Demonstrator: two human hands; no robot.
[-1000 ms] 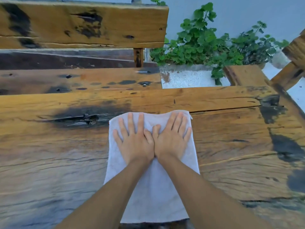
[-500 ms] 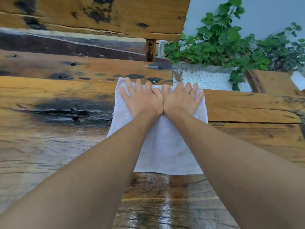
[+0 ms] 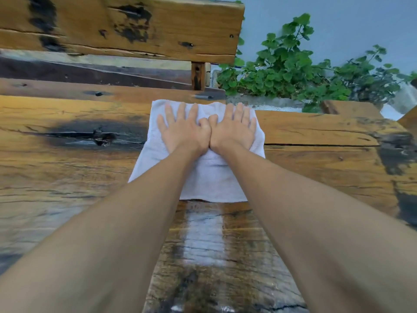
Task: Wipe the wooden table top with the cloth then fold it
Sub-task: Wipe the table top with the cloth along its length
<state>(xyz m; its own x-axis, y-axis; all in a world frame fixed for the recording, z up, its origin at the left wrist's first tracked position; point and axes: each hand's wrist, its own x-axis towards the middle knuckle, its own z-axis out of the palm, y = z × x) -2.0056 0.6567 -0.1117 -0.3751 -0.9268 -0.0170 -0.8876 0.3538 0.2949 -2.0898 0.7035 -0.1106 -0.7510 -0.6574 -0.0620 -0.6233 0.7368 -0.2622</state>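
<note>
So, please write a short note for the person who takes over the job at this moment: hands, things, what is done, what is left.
Left hand: flat and open, pressing on the cloth, fingers spread.
Right hand: the same, thumb touching the left thumb.
Cloth: spread out, unfolded, at the far edge of the table, in the middle.
Done: a wet, shiny strip runs from the cloth toward the near edge, so that lane looks wiped.
Left: the wood on both sides looks dry, so probably wipe there, then fold the cloth.
</note>
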